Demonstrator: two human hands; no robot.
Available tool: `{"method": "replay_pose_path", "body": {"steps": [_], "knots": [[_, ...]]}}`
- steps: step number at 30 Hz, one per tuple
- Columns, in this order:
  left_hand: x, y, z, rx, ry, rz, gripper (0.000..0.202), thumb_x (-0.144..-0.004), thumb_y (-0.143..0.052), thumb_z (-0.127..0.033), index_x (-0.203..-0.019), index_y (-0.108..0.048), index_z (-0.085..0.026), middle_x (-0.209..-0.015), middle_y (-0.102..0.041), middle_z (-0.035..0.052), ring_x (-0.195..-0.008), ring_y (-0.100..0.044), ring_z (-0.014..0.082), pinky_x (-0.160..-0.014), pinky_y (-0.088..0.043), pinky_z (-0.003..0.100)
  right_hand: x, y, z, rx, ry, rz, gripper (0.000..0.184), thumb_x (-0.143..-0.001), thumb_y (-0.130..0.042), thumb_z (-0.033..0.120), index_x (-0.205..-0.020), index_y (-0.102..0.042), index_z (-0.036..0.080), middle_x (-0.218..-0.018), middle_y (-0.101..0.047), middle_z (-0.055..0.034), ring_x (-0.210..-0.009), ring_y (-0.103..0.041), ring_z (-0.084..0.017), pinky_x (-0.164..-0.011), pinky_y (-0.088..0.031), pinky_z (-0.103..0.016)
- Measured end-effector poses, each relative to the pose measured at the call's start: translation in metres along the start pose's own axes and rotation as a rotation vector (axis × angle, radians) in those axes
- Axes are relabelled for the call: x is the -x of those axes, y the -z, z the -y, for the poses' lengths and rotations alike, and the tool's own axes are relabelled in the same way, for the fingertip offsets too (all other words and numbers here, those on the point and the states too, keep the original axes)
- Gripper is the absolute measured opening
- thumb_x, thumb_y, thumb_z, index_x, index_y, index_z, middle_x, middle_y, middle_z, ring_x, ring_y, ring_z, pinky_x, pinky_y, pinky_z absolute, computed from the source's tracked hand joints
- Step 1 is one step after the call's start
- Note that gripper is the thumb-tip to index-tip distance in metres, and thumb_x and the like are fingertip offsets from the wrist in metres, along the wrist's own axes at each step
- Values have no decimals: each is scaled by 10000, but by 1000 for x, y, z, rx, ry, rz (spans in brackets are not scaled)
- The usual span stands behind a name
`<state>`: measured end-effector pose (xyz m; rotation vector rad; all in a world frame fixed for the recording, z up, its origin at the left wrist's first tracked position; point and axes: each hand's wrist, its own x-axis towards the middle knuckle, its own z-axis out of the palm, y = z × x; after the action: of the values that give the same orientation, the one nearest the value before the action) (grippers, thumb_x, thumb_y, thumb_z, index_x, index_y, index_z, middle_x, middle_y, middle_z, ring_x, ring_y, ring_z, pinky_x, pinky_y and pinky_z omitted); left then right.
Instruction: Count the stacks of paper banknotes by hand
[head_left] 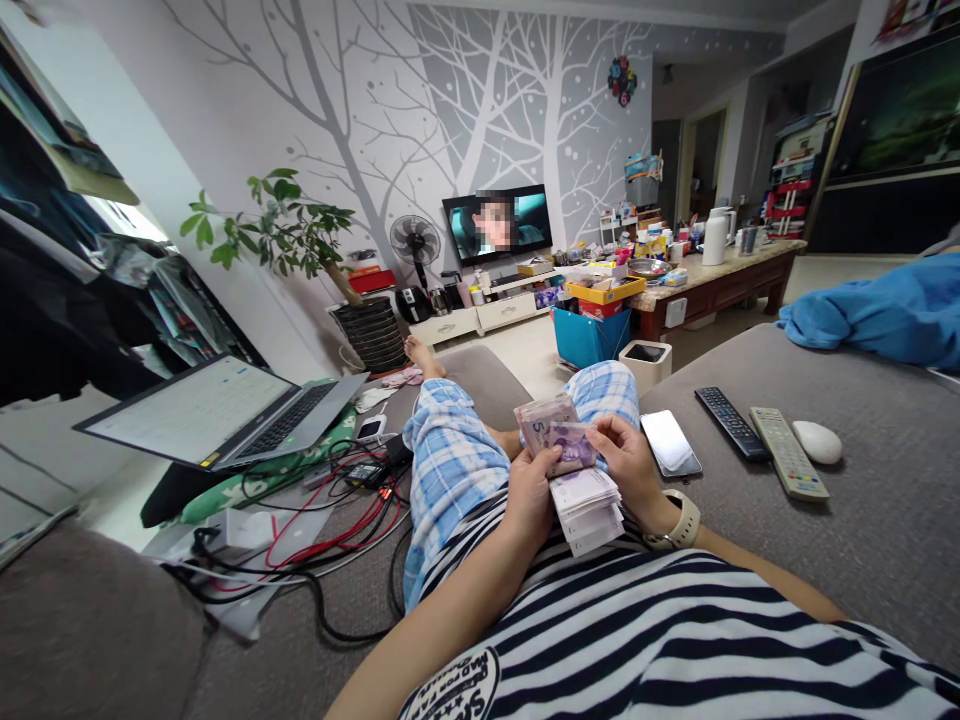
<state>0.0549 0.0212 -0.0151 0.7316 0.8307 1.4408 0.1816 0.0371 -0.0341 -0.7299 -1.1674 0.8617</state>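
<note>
I sit reclined on a grey sofa with my legs stretched out in blue checked trousers. Both hands hold a thick stack of banknotes (577,490) over my lap. My left hand (531,490) grips the stack from the left, fingers closed on it. My right hand (630,455), with a pale watch on its wrist, pinches the top purple note, which is folded up and away from the pile.
A smartphone (670,442), two remote controls (731,422) (787,450) and a white mouse (817,441) lie on the sofa to my right. An open laptop (225,410) and tangled cables (330,520) sit to my left. A blue blanket (877,310) lies far right.
</note>
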Motion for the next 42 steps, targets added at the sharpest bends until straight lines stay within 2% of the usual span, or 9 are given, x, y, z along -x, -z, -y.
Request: {"method": "replay_pose_path", "body": {"steps": [6, 11, 20, 34, 38, 42], "knots": [[-3, 1, 1, -5, -35, -22, 320, -635, -763, -318, -871, -676, -121, -731, -732, 59, -664, -689, 205, -676, -528, 315, 0, 0, 3, 29, -6, -19, 268, -816, -669, 425, -702, -587, 198, -644, -542, 17, -618, -478, -148, -586, -403, -273], [-8, 3, 5, 44, -38, -6, 341, -658, -748, -387, -853, -678, -116, -751, -737, 59, -743, -700, 228, -725, -534, 330, 2, -1, 5, 13, 6, -14, 258, -835, -649, 413, -710, -600, 193, -646, -548, 16, -620, -479, -145, -582, -408, -267], [-10, 4, 6, 38, -57, -9, 309, -663, -738, -371, -841, -682, -124, -783, -741, 57, -794, -703, 229, -777, -530, 334, 7, 1, 7, 6, 41, 20, 253, -859, -622, 411, -723, -609, 198, -636, -527, 17, -598, -455, -138, -576, -400, -267], [-2, 0, -1, -30, -106, -24, 210, -664, -708, -328, -756, -700, -139, -687, -709, 34, -654, -639, 185, -646, -490, 288, 9, 1, 9, -8, 64, 59, 272, -879, -596, 408, -700, -580, 204, -623, -471, 26, -591, -412, -137, -570, -358, -273], [-2, 1, 0, -17, -96, -7, 199, -677, -715, -320, -772, -699, -145, -654, -694, 32, -714, -670, 216, -697, -514, 314, 10, 1, 11, 4, 55, 59, 289, -875, -600, 427, -692, -585, 204, -609, -467, 25, -575, -404, -137, -550, -347, -274], [-7, 4, 5, 25, -42, 4, 304, -681, -729, -357, -884, -706, -131, -780, -740, 70, -823, -700, 248, -786, -530, 353, 10, 1, 10, -31, 55, 76, 302, -881, -599, 441, -692, -595, 206, -581, -488, 27, -546, -419, -134, -534, -346, -275]]}}
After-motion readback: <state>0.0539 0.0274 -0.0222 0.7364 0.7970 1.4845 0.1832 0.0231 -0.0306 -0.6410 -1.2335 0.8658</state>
